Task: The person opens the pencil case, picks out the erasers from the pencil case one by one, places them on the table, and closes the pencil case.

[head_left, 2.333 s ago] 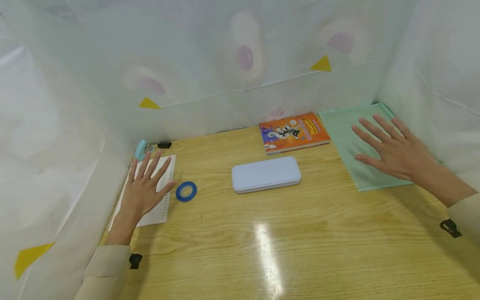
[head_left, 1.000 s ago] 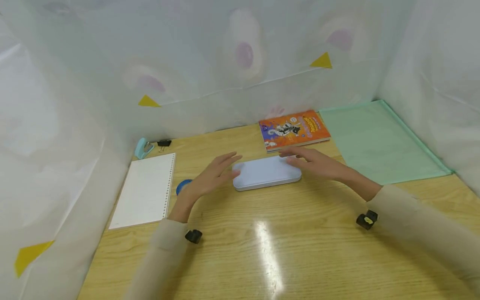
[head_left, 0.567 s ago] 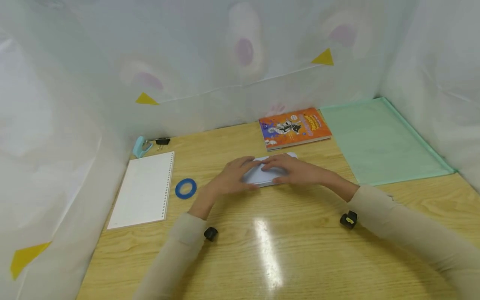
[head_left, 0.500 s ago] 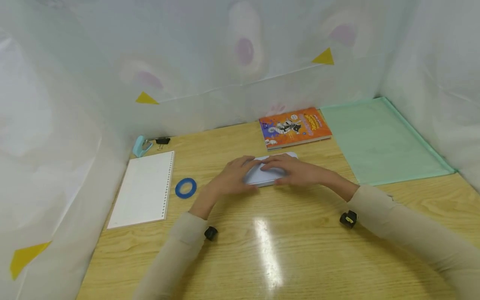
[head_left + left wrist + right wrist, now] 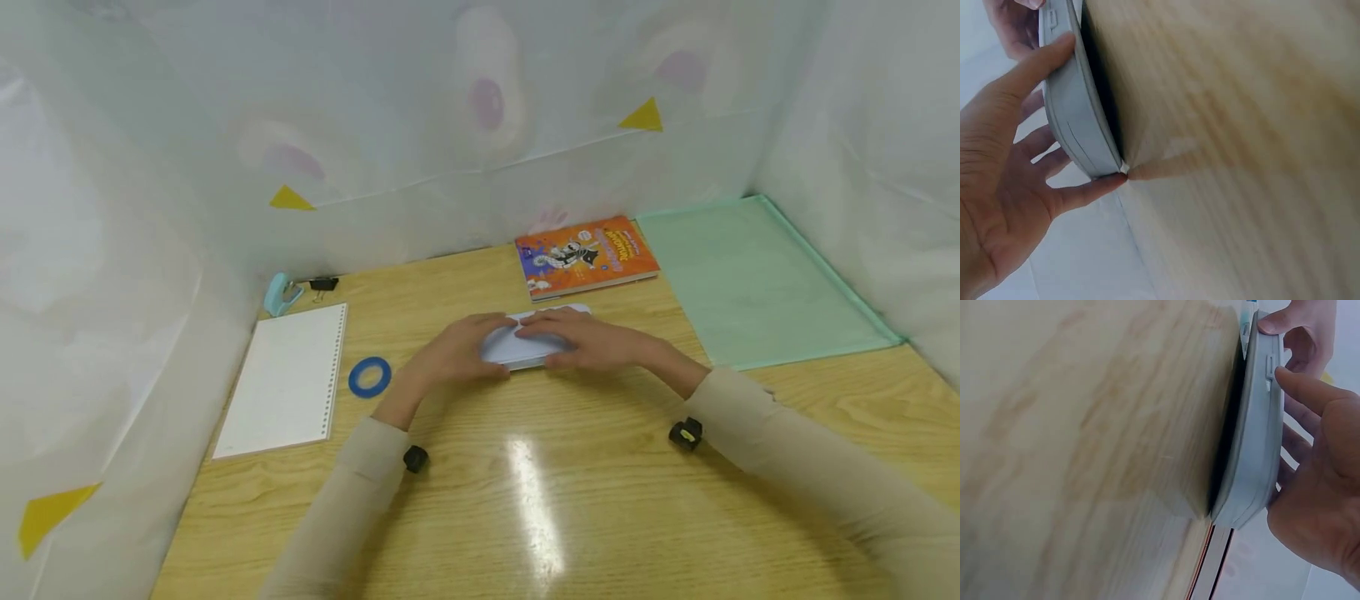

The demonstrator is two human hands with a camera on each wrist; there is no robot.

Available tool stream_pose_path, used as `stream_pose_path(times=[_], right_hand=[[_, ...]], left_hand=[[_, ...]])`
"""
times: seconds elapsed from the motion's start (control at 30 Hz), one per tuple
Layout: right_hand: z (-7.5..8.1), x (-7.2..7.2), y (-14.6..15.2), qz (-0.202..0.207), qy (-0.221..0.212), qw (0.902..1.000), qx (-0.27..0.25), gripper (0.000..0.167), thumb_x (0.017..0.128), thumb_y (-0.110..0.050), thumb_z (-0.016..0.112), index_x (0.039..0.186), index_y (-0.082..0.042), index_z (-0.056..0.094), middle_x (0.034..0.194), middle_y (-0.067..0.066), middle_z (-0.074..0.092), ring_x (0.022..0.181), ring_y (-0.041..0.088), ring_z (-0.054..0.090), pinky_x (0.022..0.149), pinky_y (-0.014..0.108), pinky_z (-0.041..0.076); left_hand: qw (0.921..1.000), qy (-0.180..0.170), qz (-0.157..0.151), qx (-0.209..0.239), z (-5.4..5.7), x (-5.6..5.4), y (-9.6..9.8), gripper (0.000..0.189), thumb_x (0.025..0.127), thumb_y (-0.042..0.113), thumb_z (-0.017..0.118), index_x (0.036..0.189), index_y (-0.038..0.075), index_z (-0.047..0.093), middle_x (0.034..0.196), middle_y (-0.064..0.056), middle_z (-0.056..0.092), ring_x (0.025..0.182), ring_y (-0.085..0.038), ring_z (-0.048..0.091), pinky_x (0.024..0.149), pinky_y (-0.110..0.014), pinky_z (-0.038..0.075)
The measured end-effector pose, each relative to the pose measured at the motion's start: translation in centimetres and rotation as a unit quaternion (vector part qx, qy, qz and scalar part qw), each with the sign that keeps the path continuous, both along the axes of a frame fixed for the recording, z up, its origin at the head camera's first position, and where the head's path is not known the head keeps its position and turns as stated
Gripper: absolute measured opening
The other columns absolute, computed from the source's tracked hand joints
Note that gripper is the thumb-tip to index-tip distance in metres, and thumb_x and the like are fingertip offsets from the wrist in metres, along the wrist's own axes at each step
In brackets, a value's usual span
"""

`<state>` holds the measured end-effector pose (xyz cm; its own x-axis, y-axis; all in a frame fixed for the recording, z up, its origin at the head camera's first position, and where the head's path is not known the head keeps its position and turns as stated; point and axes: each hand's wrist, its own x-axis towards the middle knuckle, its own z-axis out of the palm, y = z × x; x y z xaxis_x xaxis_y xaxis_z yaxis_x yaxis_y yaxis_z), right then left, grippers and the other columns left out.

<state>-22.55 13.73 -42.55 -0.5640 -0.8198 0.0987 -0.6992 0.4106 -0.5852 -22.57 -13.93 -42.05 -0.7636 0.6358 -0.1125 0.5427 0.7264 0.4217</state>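
A pale blue hard pencil case lies on the wooden table at the middle, between both hands. My left hand grips its left part, thumb on the front side and fingers spread over the lid. In the left wrist view the little finger reaches round the case's end. My right hand holds the right part in the same way, its thumb beside the small front latch in the right wrist view. The fingertips of both hands nearly meet over the lid. The lid is down, and the hands hide both ends in the head view.
Behind the case lies an orange book. A pale green translucent sheet covers the back right corner. At left are a white notebook, a blue tape roll, a light blue stapler-like tool and a black binder clip. Cloth walls surround the table.
Both hands have come inward, the left from above the notebook and the right from above the green sheet, and taken hold of the pencil case. The case stays in place.
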Motion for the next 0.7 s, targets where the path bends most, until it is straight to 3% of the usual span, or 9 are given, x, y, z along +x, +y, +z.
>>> stream_pose_path(times=[0.17, 0.37, 0.7], right_hand=[[0.1, -0.6, -0.2, -0.01, 0.012, 0.9998, -0.016, 0.055, 0.1, -0.022, 0.071, 0.151, -0.01, 0.054, 0.157, 0.011, 0.049, 0.143, 0.039, 0.044, 0.111, 0.06, 0.036], [0.4, -1.4, -0.7, -0.053, 0.001, 0.9986, -0.006, 0.051, 0.1, -0.03, 0.072, 0.148, -0.015, 0.06, 0.148, 0.009, 0.059, 0.136, 0.032, 0.054, 0.11, 0.053, 0.043], [1.4, -3.0, -0.6, -0.053, 0.025, 0.9978, 0.032, 0.045, 0.105, -0.035, 0.063, 0.146, -0.017, 0.062, 0.141, 0.007, 0.064, 0.121, 0.026, 0.063, 0.102, 0.05, 0.048]], left_hand=[[0.9996, -0.015, -0.004, 0.022, 0.2, -0.7, -0.5, 0.071, 0.094, 0.046, 0.075, 0.156, 0.026, 0.046, 0.158, -0.007, 0.049, 0.144, -0.027, 0.046, 0.117, -0.047, 0.035], [0.9978, -0.038, 0.011, 0.053, 0.5, -1.1, -0.8, 0.07, 0.099, 0.049, 0.067, 0.16, 0.026, 0.041, 0.155, -0.007, 0.051, 0.14, -0.028, 0.049, 0.115, -0.05, 0.037], [0.9913, -0.077, 0.046, 0.097, -0.3, -2.0, -1.3, 0.072, 0.101, 0.061, 0.057, 0.16, 0.023, 0.042, 0.148, -0.006, 0.057, 0.121, -0.023, 0.059, 0.102, -0.046, 0.047]])
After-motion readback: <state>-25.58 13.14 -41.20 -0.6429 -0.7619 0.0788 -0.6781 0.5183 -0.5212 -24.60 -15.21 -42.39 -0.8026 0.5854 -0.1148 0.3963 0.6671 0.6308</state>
